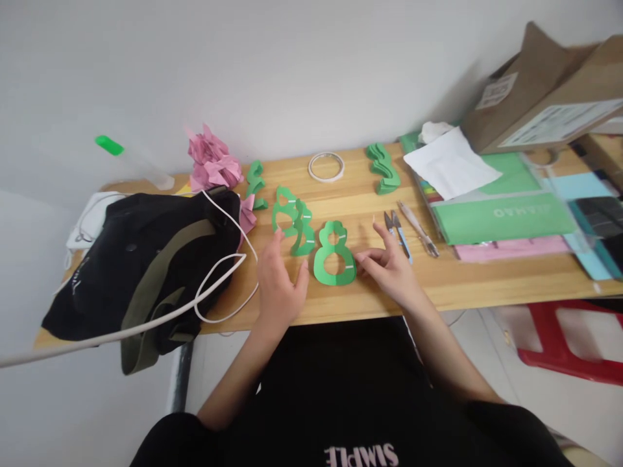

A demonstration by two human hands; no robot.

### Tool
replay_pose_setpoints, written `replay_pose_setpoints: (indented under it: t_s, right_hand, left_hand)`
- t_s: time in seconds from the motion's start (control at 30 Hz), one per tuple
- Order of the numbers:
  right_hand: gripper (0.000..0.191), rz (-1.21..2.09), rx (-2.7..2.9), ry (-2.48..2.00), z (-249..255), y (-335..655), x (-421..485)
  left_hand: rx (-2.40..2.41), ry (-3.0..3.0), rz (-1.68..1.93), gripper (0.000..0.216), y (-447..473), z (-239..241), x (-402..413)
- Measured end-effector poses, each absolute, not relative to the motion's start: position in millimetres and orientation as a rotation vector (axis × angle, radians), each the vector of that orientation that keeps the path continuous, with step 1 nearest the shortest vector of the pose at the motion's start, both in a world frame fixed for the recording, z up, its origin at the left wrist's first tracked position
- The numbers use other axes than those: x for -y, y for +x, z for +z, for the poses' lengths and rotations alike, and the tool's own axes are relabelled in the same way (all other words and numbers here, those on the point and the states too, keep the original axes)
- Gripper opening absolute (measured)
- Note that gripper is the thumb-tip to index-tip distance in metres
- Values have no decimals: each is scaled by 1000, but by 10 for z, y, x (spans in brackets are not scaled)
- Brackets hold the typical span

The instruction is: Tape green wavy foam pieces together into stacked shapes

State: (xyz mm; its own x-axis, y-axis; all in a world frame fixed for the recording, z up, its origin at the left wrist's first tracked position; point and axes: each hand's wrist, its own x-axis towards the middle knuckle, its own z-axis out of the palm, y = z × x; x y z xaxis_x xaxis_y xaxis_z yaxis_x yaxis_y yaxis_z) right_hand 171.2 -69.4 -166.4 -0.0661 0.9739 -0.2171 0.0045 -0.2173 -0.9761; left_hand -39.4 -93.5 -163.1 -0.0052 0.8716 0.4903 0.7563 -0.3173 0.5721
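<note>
Pale wall (302, 78) backs the wooden worktop (341, 303), where a green paper figure-eight cut-out (334, 248) lies near the middle. Its long axis runs nearly twelve to six, smaller loop toward twelve; white strips (349, 266) sit at one and four o'clock. From it, the left hand (281, 275) is at eight, thumb and fingers spread, near folded green cut-outs (304, 227) at ten. The right hand (387, 269), just past three, has its thumb and a finger at the figure-eight's edge, index raised; whether they pinch paper, I cannot tell. Positioning this piece seems the step in hand; the next move likely calls for a light grip that spares the strips.
</note>
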Motion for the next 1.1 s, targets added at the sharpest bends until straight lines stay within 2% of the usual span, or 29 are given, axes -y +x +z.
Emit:
replay_pose_setpoints:
  t_s: [0.17,0.5,0.6,0.73,0.87,1.1]
  right_hand:
    - [91,1276,1230,-1500,-1683,1720,678]
    - [93,1265,1153,-1534,-1648,1746,554]
    - [97,1329,1101,-1493,-1590,1722,455]
    - [97,1381,1082,-1445,-1429,1659,327]
    - [89,1366,1132,-1386,-1279,1602,283]
    - [87,1404,1115,-1316,-1271,1584,344]
  left_hand:
    - [-1718,2152,1055,67,-440,-1668,835]
    - [-1621,2172,856,77,-495,-1694,534]
    - [-1542,2075,923,80,-428,-1633,621]
    - [-1355,1573,1039,83,-238,-1506,743]
    - [-1272,1180,1097,84,-86,-1423,712]
    - [-1293,1119,1160,78,-43,-1368,609]
